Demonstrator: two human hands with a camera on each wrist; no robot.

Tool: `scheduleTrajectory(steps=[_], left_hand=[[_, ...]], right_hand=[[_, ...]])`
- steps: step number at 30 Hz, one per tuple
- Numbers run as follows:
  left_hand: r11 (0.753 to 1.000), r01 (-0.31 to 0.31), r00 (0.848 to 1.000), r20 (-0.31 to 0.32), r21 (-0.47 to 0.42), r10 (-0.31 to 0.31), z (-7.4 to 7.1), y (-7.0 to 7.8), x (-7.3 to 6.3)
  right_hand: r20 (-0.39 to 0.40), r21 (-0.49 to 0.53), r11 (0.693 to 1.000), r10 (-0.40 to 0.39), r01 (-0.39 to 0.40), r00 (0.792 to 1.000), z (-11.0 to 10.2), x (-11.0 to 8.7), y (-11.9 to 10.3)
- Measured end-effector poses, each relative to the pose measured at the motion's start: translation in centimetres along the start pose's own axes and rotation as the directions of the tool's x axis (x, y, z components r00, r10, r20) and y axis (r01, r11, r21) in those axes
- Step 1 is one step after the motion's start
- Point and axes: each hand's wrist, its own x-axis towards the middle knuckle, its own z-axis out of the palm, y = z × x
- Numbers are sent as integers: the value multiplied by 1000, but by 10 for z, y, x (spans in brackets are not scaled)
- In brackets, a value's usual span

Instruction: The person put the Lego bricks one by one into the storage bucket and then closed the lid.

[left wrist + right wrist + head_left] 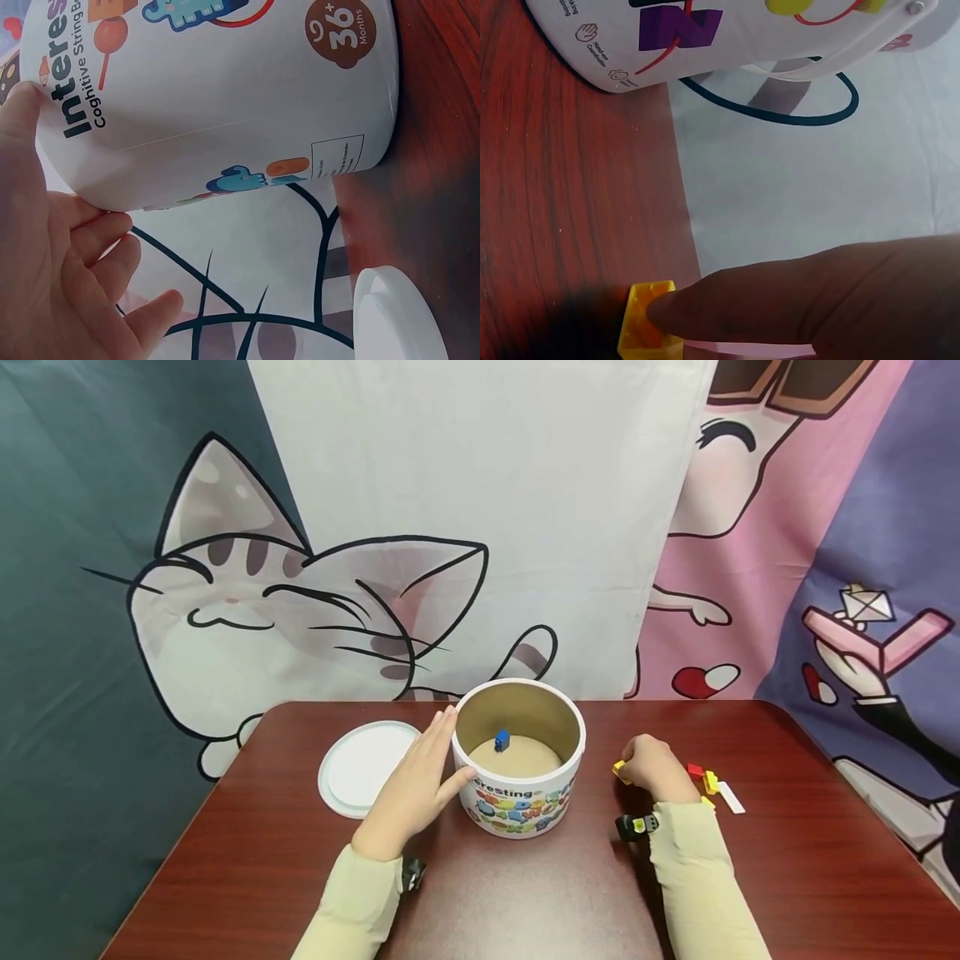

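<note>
A round white bucket (521, 802) with colourful printed pictures stands on the table, its top uncovered. Inside it, on the bottom, lies a small blue toy brick (502, 741). My left hand (416, 785) rests against the bucket's left side, fingers extended along the rim and thumb near the front edge. To the right of the bucket, my right hand (655, 767) reaches down to the tabletop and pinches a yellow toy brick (651, 319). A fingertip presses into the brick's hollow side; the other fingers on it are hidden in the right wrist view.
A round white lid (363, 768) lies left of the bucket, partly behind my left hand. Beyond my right hand are a red brick (695, 771), a yellow brick (711, 782) and a white piece (731, 797). A cartoon-printed cloth (480, 468) hangs behind the table.
</note>
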Motion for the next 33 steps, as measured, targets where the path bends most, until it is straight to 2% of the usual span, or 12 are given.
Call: scheduleTrajectory(steps=[11, 14, 18, 22, 25, 28, 33], left_hand=[[1000, 8, 1000, -1, -4, -8, 0, 0, 1], [1000, 11, 1000, 2, -9, -11, 0, 1, 2], [1000, 16, 1000, 3, -13, -16, 1, 0, 1], [1000, 15, 1000, 1, -11, -15, 1, -1, -1], [1000, 13, 1000, 1, -11, -13, 1, -1, 0], [1000, 12, 1000, 4, -8, -12, 1, -1, 0], [1000, 1, 1000, -2, -4, -1, 1, -2, -1]], right_hand=[[-18, -11, 1000, -8, 8, 1000, -6, 1, 0], [-7, 20, 1000, 4, -4, 1000, -10, 0, -4], [2, 114, 994, 2, -2, 1000, -13, -3, -11], [-20, 207, 978, -27, 30, 999, -14, -6, -16], [-28, 237, 970, -55, 60, 998, -15, -9, -19], [-51, 217, 972, -86, 95, 995, -18, -13, -22], [-132, 166, 972, -144, 165, 981, -24, -20, -28]])
